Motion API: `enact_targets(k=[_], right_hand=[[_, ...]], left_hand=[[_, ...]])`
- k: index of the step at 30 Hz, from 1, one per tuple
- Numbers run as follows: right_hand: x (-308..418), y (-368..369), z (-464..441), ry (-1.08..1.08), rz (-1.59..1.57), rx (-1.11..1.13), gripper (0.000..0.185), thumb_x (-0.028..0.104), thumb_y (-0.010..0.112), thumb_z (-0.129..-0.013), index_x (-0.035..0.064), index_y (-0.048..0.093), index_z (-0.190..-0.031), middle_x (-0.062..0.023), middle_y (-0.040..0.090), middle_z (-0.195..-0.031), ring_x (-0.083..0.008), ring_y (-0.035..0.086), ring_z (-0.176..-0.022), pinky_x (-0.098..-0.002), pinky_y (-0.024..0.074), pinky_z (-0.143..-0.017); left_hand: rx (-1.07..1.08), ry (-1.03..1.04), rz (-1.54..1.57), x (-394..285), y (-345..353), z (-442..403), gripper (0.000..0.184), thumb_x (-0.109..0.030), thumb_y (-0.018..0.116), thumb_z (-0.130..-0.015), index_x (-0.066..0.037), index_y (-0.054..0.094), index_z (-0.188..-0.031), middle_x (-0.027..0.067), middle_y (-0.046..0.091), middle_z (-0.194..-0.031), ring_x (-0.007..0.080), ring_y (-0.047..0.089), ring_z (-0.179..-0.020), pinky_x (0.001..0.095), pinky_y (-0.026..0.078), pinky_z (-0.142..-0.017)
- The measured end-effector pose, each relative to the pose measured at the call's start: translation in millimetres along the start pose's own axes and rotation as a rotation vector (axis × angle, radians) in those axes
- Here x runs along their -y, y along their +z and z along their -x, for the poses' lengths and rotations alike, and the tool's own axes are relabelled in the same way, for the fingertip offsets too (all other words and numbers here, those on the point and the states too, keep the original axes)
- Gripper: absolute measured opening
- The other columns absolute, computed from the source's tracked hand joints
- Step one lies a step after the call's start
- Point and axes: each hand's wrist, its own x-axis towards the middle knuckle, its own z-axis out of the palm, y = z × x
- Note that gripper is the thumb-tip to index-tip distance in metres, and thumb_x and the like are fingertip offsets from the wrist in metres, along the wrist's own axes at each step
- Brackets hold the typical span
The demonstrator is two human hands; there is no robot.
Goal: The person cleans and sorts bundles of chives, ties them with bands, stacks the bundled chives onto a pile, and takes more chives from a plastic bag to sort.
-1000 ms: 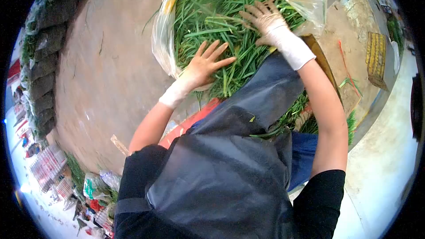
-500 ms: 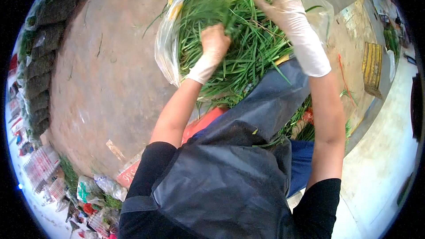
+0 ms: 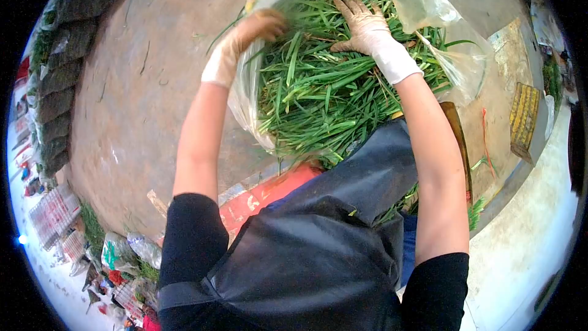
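A large heap of long, flat green leaves (image 3: 324,86) fills a clear plastic bag (image 3: 248,101) in front of me. The leaves look like garlic chives or a similar grassy vegetable. My right hand (image 3: 362,29), in a pale glove dirty at the fingers, lies on the heap with its fingers spread. At the bag's left rim is my left hand (image 3: 252,29), gloved too. Motion smears its fingers, so I cannot make out whether they grip anything.
A yellow-and-black striped block (image 3: 524,119) lies at the right, beside a thin red string (image 3: 487,141). Near my lap is a red board or box (image 3: 263,199). Dark stacked bundles (image 3: 64,86) line the left edge, with bagged goods (image 3: 119,251) below them.
My left hand has moved from the leaves up and left to the bag's rim. The right hand has come down and now lies flat on the leaves. The bag's right side has folded outward.
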Motion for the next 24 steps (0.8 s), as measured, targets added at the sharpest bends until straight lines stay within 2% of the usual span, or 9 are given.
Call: enact_targets(k=[3,5,6,9,13,15,19,20,24], right_hand=[[-12.6,12.8,-1.5,-0.043,-0.125,0.022,0.109,0.067,0.068,-0.065,0.0185,0.017,-0.148,-0.0097,0.025,-0.151,-0.0261,0.024,-0.140,-0.0466,0.0201,-0.113],[-20.5,23.2,-1.8,-0.120,-0.398,0.041,0.104,0.058,0.074,-0.067,0.0149,0.022,-0.147,-0.0118,0.027,-0.149,-0.0293,0.026,-0.138,-0.0414,0.0278,-0.112],[-20.1,20.9,0.3,-0.142,-0.423,0.011,0.101,0.052,0.076,-0.068,0.0141,0.024,-0.146,-0.0134,0.028,-0.148,-0.0315,0.027,-0.137,-0.0377,0.0308,-0.111],[-17.8,13.7,-0.5,-0.122,-0.303,-0.003,0.102,0.054,0.075,-0.067,0.0144,0.024,-0.146,-0.0131,0.028,-0.148,-0.0310,0.028,-0.137,-0.0399,0.0312,-0.111],[-21.2,-5.5,-4.3,-0.123,-0.111,0.043,0.103,0.065,0.069,-0.067,0.0099,0.029,-0.145,-0.0160,0.030,-0.148,-0.0323,0.031,-0.136,-0.0394,0.0266,-0.112],[-50.2,-29.2,-19.2,-0.152,-0.513,0.134,0.085,0.059,0.064,-0.078,0.0130,0.034,-0.143,-0.0150,0.028,-0.150,-0.0306,0.028,-0.138,-0.0428,0.0260,-0.113],[-99.1,-106.2,-18.4,0.026,-0.759,-0.285,0.072,0.049,0.064,-0.080,0.0043,0.045,-0.133,-0.0203,0.046,-0.134,-0.0318,0.044,-0.125,-0.0426,0.0353,-0.104],[-103.4,-118.9,-12.8,0.135,-0.673,-0.445,0.065,0.048,0.058,-0.084,-0.0026,0.053,-0.125,-0.0239,0.056,-0.123,-0.0326,0.053,-0.116,-0.0411,0.0389,-0.100],[-131.3,-95.2,-41.7,0.257,-0.498,-0.275,0.094,0.064,0.057,-0.078,-0.0024,0.034,-0.140,-0.0246,0.036,-0.143,-0.0356,0.032,-0.135,-0.0360,0.0257,-0.111]], left_hand=[[-0.452,-0.085,-0.040,-21.3,-39.6,-32.4,0.034,-0.026,0.059,-0.087,-0.002,0.062,-0.111,0.0102,0.063,-0.108,0.0160,0.061,-0.091,0.0282,0.049,-0.077],[-0.419,0.163,-0.406,15.4,-101.8,-80.5,0.039,-0.027,0.061,-0.086,-0.001,0.061,-0.114,0.0110,0.064,-0.109,0.0175,0.061,-0.093,0.0281,0.049,-0.079],[-0.445,0.041,-0.570,18.8,-108.0,-92.8,0.043,-0.026,0.062,-0.084,0.000,0.059,-0.118,0.0105,0.064,-0.110,0.0184,0.060,-0.098,0.0291,0.047,-0.085],[-0.426,0.422,-0.290,10.5,-60.0,-89.1,0.046,-0.026,0.064,-0.082,0.000,0.058,-0.120,0.0122,0.063,-0.112,0.0191,0.059,-0.104,0.0295,0.044,-0.092],[-0.486,0.206,-0.722,11.2,12.4,-74.8,0.085,-0.042,0.077,-0.069,0.005,0.043,-0.132,0.0206,0.052,-0.130,0.0318,0.052,-0.118,0.0368,0.039,-0.102],[-0.492,0.216,-0.783,20.5,10.3,-86.5,0.087,-0.044,0.078,-0.067,0.002,0.044,-0.133,0.0204,0.051,-0.131,0.0325,0.051,-0.119,0.0374,0.039,-0.103],[-0.391,0.389,-0.768,28.0,-0.1,-108.4,0.089,-0.051,0.076,-0.064,-0.006,0.045,-0.134,0.0209,0.049,-0.134,0.0353,0.047,-0.123,0.0389,0.036,-0.105],[-0.347,0.377,-1.173,-5.2,-3.6,-96.0,0.093,-0.056,0.072,-0.064,-0.007,0.041,-0.137,0.0209,0.044,-0.138,0.0356,0.040,-0.129,0.0395,0.032,-0.108],[-0.295,0.083,-1.432,-13.6,-3.4,-99.4,0.100,-0.060,0.068,-0.065,-0.004,0.034,-0.141,0.0208,0.036,-0.144,0.0356,0.032,-0.134,0.0396,0.024,-0.111]])
